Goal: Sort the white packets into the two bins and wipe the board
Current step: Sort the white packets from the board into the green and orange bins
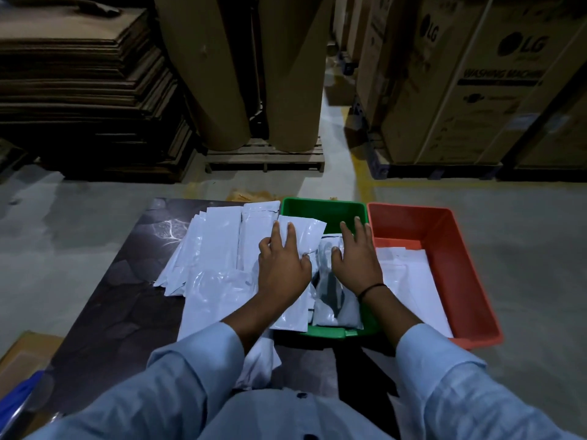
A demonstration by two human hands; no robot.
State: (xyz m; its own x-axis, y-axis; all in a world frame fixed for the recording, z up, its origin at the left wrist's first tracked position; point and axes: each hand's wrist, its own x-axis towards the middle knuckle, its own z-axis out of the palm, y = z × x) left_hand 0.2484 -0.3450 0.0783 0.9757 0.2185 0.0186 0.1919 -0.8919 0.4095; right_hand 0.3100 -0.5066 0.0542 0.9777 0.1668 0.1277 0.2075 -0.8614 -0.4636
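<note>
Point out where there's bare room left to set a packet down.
Bare: the dark patterned board along its left side, between its edge and the pile of white plastic packets; a narrow strip at the far end of the red plastic bin. Crowded: the board's middle under the pile, and the green plastic bin, where the left hand and right hand are.

- Single head camera, worn by the person, faces forward and steeply down.
- It sits close above the board [104, 281], green bin [324, 206] and red bin [444, 236].
- Wide angle also takes in floor [524, 233] and cartons [476, 90] beyond.
</note>
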